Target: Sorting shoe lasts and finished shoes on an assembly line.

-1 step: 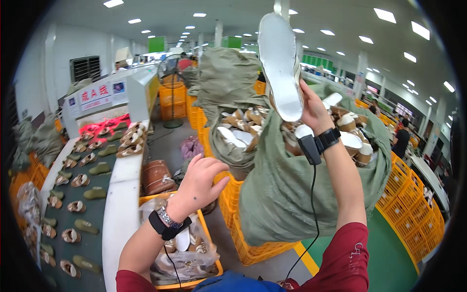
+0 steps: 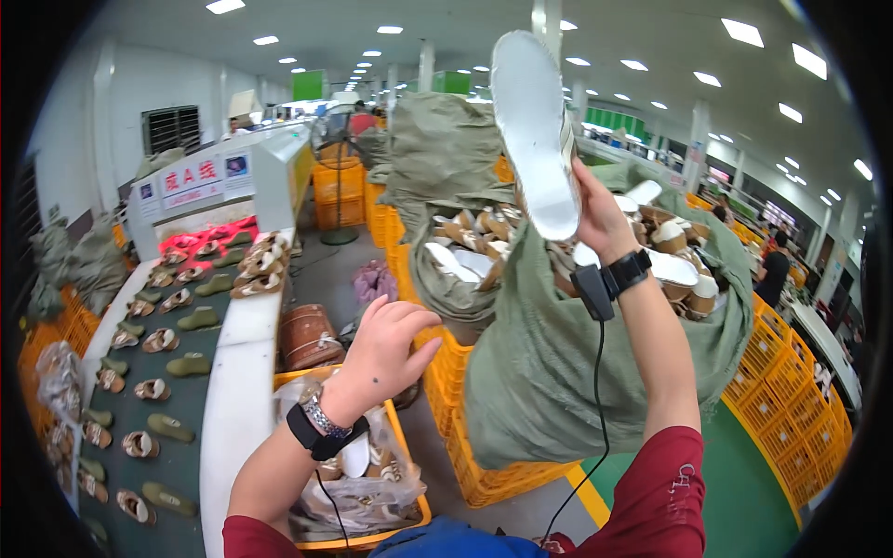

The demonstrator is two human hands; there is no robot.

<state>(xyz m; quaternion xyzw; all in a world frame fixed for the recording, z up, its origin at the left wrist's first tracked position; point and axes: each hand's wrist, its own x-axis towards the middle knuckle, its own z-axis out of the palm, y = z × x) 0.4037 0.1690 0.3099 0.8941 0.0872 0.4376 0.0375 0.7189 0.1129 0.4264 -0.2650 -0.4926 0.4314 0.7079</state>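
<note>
Raised at upper right, a brown-and-white shoe upper shows its white, sole-shaped underside. My right hand grips it by the lower right side; some fingers are hidden behind it. Below it, a green woven sack bulges with more brown-and-white shoe parts. My left hand hovers empty at centre left, fingers curved and apart. Under that hand stands a yellow crate lined with clear plastic and holding similar shoe parts.
On the left runs a green conveyor belt with shoes and olive-green shoe lasts in rows, edged by a white ledge. Yellow crates line the right. A brownish-red bucket and a standing fan are beyond.
The surroundings have shifted slightly to the right in view. My right hand still holds the shoe upper, and my left hand stays nearly in place.
</note>
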